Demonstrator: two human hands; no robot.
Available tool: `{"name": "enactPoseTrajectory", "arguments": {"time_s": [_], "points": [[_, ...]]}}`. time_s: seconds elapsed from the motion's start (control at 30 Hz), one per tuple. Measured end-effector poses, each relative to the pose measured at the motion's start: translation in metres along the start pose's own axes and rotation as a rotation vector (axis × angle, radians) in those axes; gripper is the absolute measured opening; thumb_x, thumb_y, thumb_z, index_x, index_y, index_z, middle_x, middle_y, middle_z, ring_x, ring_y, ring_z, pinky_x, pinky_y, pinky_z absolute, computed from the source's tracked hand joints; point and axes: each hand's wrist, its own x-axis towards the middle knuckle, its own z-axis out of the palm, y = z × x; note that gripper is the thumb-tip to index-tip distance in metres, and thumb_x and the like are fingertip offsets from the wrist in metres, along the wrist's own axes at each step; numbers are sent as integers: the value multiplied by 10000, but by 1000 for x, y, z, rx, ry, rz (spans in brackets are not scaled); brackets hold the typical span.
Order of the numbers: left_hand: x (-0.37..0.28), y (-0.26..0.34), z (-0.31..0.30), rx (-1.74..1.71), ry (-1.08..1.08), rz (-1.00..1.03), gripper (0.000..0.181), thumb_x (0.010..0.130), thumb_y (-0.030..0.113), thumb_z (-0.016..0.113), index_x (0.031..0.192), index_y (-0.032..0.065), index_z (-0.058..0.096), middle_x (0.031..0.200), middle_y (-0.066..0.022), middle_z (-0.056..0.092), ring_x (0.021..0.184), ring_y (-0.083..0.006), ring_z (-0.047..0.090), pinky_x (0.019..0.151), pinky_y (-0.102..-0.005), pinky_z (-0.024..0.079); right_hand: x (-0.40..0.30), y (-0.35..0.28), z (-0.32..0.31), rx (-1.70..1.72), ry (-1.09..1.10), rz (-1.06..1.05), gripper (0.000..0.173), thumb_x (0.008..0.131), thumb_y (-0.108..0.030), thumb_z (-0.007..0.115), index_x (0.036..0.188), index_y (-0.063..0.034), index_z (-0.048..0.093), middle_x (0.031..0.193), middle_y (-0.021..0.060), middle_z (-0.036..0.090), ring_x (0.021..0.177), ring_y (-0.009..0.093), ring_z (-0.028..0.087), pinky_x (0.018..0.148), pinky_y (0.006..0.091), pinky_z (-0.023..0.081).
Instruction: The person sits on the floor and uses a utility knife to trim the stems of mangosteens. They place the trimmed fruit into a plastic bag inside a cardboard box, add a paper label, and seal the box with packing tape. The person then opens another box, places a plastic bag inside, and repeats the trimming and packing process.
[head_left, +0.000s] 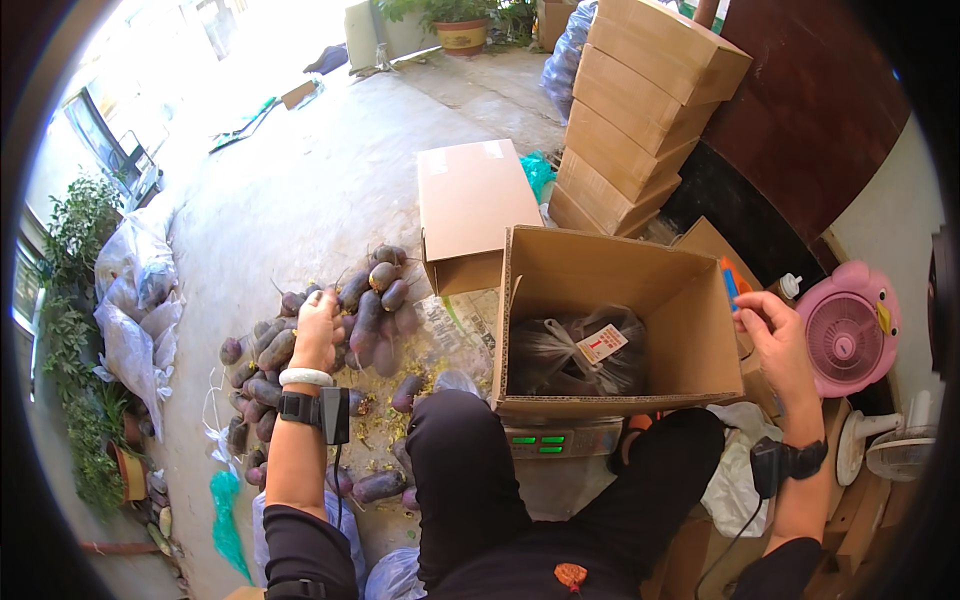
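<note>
My left hand (319, 330) hangs above a heap of dark purple root vegetables (277, 349) on the floor, fingers curled; whether it grips one is hidden. An open cardboard box (615, 270) stands between my knees on a digital scale (562, 441) with lit green displays. Inside the box lies a tied clear plastic bag (547, 360) with dark contents and a printed label (602, 343). At the box's right rim, my right hand (772, 330) pinches a small blue object (730, 287). An orange piece (737, 276) shows right behind it; I cannot tell if the two are joined.
A closed carton (480, 195) lies beyond the box, near a tall stack of cartons (637, 112). On the right are a pink fan (844, 337) and a white fan (904, 442). Plastic bags (139, 292) and plants (79, 225) line the left side. Cables trail from both wrist devices.
</note>
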Motion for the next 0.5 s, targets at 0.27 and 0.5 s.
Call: {"name": "enactPoseTrajectory", "arguments": {"time_s": [0.27, 0.5], "points": [[-10, -12, -22, -21, 41, -33, 254, 909, 252, 572, 717, 121, 470, 539, 69, 379, 375, -30, 271, 340, -211, 170, 34, -89, 79, -30, -250, -220, 133, 836, -69, 610, 943, 4, 639, 766, 47, 639, 665, 75, 553, 606, 228, 443], [-12, -35, -48, -334, 13, -154, 239, 936, 306, 530, 797, 113, 527, 511, 65, 305, 391, -83, 279, 392, -272, 242, 45, -164, 173, -72, -519, -549, 188, 859, -167, 547, 933, -22, 639, 891, 179, 644, 840, 323, 626, 745, 391, 481]]}}
